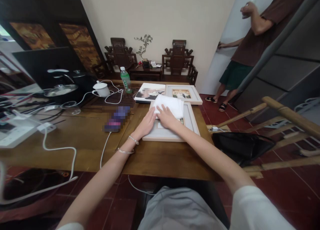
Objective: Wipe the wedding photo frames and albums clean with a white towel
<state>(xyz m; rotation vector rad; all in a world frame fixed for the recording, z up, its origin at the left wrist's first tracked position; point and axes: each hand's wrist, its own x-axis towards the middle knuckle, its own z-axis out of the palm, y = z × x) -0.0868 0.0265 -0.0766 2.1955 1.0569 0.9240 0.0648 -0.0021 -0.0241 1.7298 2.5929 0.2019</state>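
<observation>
A folded white cloth (172, 105) lies on a light wooden picture frame (193, 123) and covers much of its picture. My right hand (167, 117) rests on the cloth, palm down with fingers spread. Against the cloth's left edge, my left hand (149, 120) lies with its fingers stretched out, over the frame's left side; bracelets circle that wrist. Just behind are a second picture frame (195, 93) and a white photo panel (150, 90) with people on it.
A green-labelled bottle (126, 80), a white lidded cup (101, 89) and a blurred phone (116, 120) with a cable stand to the left. Further left are a pan (61, 90) and a power strip (15, 131). A person (250, 46) stands by the fridge; a bamboo chair (287, 113) is right.
</observation>
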